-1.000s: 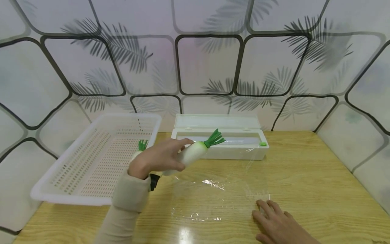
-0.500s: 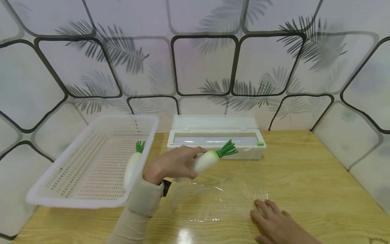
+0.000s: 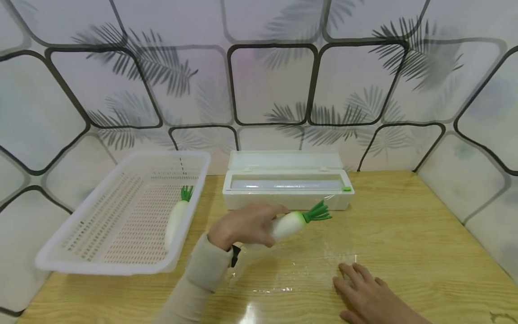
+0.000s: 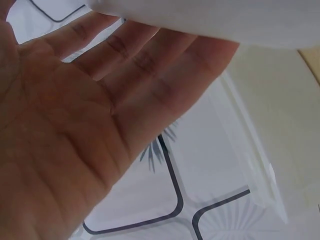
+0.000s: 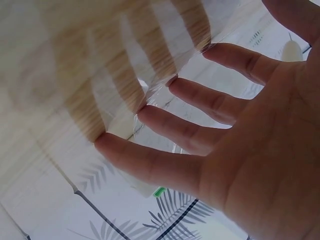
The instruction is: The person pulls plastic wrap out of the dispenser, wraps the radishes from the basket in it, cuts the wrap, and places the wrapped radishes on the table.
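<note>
The fingers (image 4: 150, 75) of the left hand (image 3: 244, 225) grip a white radish (image 3: 287, 225) round its body, its green leaves (image 3: 318, 212) pointing away to the right and slightly up. The radish tilts above a sheet of clear film (image 3: 279, 272); its lower end is hidden by the hand, and whether it touches the sheet cannot be told. On the right hand (image 3: 370, 290) the fingers are spread and nearly straight, grasping nothing, with their tips resting on the film's right edge. A black band (image 3: 235, 255) circles the left wrist below a pale sleeve (image 3: 210, 265).

The film lies on a wood-grained tabletop (image 3: 413, 225) and reaches back to a white box (image 3: 279, 198) behind the left hand. The box's lid (image 3: 285, 160) stands raised, a roll (image 3: 287, 184) sits inside, and a green slider (image 3: 346, 188) is at the right end. To the left, a white perforated basket (image 3: 101, 268) holds a second radish (image 3: 175, 220) along its right side. Behind everything is a leaf-patterned backdrop (image 3: 275, 85).
</note>
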A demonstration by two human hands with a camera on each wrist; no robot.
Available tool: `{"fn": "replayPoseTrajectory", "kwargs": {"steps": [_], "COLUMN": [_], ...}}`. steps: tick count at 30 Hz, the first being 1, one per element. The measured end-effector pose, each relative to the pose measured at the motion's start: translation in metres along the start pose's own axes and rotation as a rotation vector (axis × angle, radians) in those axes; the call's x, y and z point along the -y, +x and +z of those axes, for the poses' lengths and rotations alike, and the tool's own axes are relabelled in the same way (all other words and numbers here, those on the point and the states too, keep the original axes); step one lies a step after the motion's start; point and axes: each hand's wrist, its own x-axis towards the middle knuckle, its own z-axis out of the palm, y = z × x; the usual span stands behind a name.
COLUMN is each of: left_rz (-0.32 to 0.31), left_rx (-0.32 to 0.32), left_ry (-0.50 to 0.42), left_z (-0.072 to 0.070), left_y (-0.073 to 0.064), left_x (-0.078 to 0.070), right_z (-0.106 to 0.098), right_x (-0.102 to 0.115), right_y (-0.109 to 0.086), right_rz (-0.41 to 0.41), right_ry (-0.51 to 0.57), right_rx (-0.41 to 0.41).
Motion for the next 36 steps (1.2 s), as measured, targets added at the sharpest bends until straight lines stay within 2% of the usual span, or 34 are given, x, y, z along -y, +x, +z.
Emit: {"fn": "replayPoseTrajectory", "kwargs": {"steps": [3, 10, 19, 24, 32, 36], "left_rz": [-0.007, -0.069, -0.057, -0.058, -0.107, -0.116], "left_rx": [0.024, 0.071, 0.089, 0.099, 0.152, 0.17], "left_ry": [0.008, 0.015, 0.05, 0.023, 0.014, 0.043], "left_z": [0.005, 0.016, 0.026, 0.03, 0.04, 0.045], "left_y": [0.004, 0.009, 0.015, 0.016, 0.018, 0.019], "left_x": [-0.002, -0.004, -0.003, -0.005, -0.007, -0.007], "right_z": [0.001, 0.003, 0.004, 0.004, 0.0, 0.0], "right_x": [0.0, 0.0, -0.002, -0.001, 0.001, 0.002], "right_y": [-0.001, -0.001, -0.002, -0.002, -0.001, -0.002], "right_rz": [0.002, 0.009, 0.043, 0.042, 0.078, 0.089], "right_ry": [0.0, 0.024, 0.041, 0.032, 0.047, 0.044], "right_rx": [-0.006, -0.014, 0.053, 0.039, 0.094, 0.095]}}
